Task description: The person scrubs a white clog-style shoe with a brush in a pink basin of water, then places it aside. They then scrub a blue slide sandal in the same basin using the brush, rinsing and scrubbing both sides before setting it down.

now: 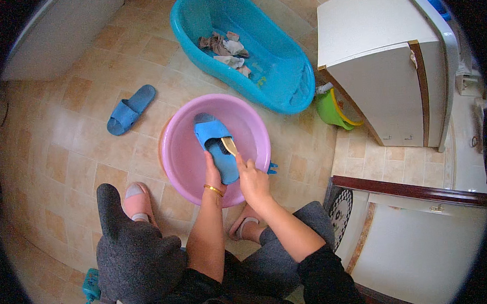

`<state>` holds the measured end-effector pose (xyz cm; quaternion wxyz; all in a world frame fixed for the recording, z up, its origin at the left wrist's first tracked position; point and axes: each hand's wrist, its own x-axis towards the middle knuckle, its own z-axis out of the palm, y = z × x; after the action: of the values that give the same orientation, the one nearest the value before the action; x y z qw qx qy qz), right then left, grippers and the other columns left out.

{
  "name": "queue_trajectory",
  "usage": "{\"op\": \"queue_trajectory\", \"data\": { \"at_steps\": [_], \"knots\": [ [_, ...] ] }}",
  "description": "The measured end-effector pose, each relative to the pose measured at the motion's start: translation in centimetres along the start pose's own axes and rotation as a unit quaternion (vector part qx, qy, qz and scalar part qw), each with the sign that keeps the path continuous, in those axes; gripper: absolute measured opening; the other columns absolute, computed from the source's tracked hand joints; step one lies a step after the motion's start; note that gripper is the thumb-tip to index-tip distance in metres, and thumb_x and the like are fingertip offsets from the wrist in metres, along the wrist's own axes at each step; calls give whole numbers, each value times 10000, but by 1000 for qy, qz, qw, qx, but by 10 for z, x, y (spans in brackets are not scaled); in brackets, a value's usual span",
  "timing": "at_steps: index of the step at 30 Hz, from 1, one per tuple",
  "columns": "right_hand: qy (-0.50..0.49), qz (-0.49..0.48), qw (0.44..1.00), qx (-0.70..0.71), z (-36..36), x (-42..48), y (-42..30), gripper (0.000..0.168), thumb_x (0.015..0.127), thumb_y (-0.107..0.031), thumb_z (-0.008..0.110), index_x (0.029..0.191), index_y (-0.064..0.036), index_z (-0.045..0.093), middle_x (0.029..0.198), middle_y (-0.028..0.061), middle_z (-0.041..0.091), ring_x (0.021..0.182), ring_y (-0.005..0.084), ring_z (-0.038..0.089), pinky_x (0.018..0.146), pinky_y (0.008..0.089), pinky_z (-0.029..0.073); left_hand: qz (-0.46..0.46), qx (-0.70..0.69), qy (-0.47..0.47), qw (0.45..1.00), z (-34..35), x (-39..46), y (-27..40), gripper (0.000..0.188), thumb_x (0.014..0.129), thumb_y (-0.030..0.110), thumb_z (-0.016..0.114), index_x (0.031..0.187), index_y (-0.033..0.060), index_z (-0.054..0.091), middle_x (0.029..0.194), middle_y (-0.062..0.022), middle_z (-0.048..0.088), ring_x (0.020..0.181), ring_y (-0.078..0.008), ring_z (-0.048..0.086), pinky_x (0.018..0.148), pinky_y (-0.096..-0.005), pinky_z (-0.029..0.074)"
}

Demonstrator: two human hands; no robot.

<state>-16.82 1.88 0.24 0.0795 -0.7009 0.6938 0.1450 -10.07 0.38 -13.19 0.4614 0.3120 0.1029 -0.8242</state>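
Note:
Over the pink plastic basin (255, 123) is a blue slide slipper (212, 130), its sole tilted and its strap facing up. My left hand (214, 171), with a gold bangle at the wrist, grips the slipper along its heel end. In my right hand (253, 180) is the pale wooden handle of a scrub brush (229, 145). The brush's dark bristles lie against the footbed just behind the strap opening. Another blue slipper (131, 110) rests on the tiled floor to the left of the basin.
A turquoise baby bathtub (281, 81) holding several crumpled cloths (229, 50) stands beyond the basin. Right of it are a green bucket (330, 109) and a white cabinet (375, 93). A teal bottle (91, 285) lies at lower left. A door sill (412, 191) crosses the right side.

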Motion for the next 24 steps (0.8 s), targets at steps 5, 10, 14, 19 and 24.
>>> {"op": "queue_trajectory", "data": {
  "at_steps": [5,10,14,19,24],
  "knots": [
    [-90,-24,996,11,-31,-51,-28,518,786,-41,434,1298,-46,356,923,196,503,617,330,593,527,396,500,-58,-54,-22,997,10,-8,16,796,787,739,238,1020,31,518,800,-150,595,692,-319,625,564,-447,527],
    [-45,-46,998,9,-31,-94,-15,544,780,-46,440,1315,-49,339,904,194,503,652,328,608,515,409,500,-91,-103,35,990,12,-4,6,813,758,758,287,1069,34,489,893,-160,587,759,-379,614,619,-492,519],
    [-103,13,995,-8,-31,-82,-7,535,790,-49,437,1317,-61,344,918,195,506,691,339,610,556,413,505,-23,-69,42,996,-8,8,-8,770,781,703,378,1107,12,476,1036,-169,573,847,-348,606,697,-474,515],
    [-57,118,991,17,-4,-30,31,539,815,-46,425,1342,-121,340,970,209,519,747,365,597,616,446,493,10,-8,145,989,-2,19,-18,647,851,559,450,1207,18,462,1122,-113,567,959,-253,578,837,-397,469],
    [-9,140,979,147,25,-8,46,493,841,-51,445,1325,-115,373,1048,201,533,879,358,570,747,408,465,39,28,228,972,-39,29,-8,615,854,506,498,1161,-27,510,1067,-118,585,899,-231,587,805,-347,463]
  ]
}}
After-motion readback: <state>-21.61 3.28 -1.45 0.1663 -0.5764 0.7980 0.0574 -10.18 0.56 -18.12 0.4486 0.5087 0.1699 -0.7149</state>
